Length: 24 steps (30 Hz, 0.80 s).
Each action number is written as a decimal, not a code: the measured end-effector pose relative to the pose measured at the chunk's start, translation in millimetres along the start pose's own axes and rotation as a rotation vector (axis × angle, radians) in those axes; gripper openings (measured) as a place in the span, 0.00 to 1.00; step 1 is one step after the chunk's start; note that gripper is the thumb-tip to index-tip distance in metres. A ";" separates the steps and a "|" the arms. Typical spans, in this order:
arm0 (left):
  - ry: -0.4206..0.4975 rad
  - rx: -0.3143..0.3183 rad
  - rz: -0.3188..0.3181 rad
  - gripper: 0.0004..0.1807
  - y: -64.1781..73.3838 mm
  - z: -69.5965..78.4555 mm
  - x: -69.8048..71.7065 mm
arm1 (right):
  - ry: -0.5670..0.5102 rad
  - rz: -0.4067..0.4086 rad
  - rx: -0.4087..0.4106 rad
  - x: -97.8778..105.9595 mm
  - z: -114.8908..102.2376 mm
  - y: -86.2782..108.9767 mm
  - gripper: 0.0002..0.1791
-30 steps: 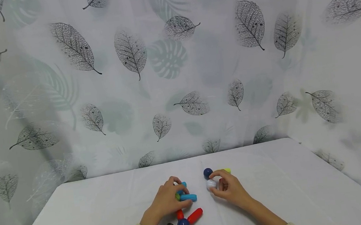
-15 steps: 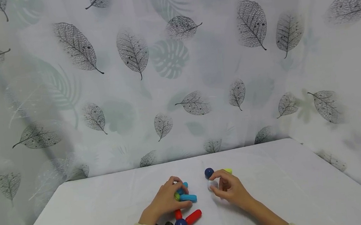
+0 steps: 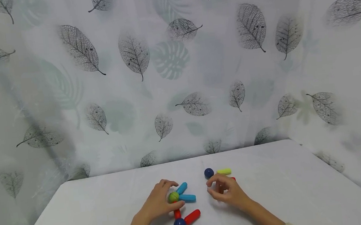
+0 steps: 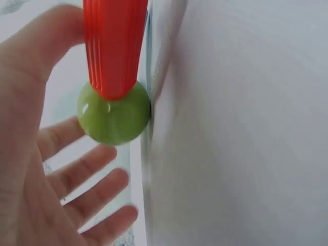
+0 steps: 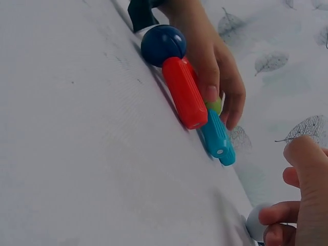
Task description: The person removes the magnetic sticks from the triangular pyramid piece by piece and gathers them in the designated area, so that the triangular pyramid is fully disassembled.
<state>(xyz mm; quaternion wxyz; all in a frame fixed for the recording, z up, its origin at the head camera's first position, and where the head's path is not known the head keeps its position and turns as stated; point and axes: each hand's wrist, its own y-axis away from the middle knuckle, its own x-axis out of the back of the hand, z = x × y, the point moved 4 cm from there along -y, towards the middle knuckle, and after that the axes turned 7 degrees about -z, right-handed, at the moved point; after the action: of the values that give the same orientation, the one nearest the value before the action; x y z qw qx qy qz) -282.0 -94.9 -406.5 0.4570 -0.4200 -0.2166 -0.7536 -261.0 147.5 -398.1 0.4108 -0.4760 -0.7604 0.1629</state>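
Hands: left [image 3: 157, 200] spread around green ball [image 3: 173, 197]; right [image 3: 229, 191], grip unclear, partly hides red piece [image 3: 233, 178] near yellow rod [image 3: 224, 171].

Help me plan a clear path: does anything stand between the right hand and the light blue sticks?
Nothing visible does: past the white ball by the right hand, only white tabletop lies before the light blue sticks. A red stick sits lower in the head view, off that line.

A white ball [image 5: 254, 225] lies by the right hand [image 5: 305, 197]; at left, the left hand [image 5: 218, 66] is beside a navy ball [image 5: 163, 45] and red rod [image 5: 185, 95].
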 end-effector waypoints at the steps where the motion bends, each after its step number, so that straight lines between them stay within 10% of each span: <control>1: -0.020 0.011 0.018 0.32 1.3 -1.7 -0.3 | 0.000 -0.008 -0.008 -1.2 4.1 1.8 0.13; 4: -0.018 0.041 0.042 0.31 3.8 -6.4 -1.6 | -0.003 -0.029 -0.019 -4.9 16.8 6.9 0.13; 12: 0.324 -0.036 -0.016 0.25 2.6 -15.6 -4.9 | -0.062 -0.123 -0.012 -12.5 20.4 7.6 0.11; 24: 0.463 -0.067 -0.013 0.17 0.9 -33.2 -9.9 | -0.022 -0.261 0.046 -20.6 21.9 6.5 0.15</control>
<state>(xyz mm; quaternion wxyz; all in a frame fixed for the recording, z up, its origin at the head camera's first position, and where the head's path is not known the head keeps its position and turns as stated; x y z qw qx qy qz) -293.4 -113.9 -433.1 0.4755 -0.2498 -0.0835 -0.8394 -270.0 136.1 -425.3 0.4310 -0.3617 -0.8162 0.1309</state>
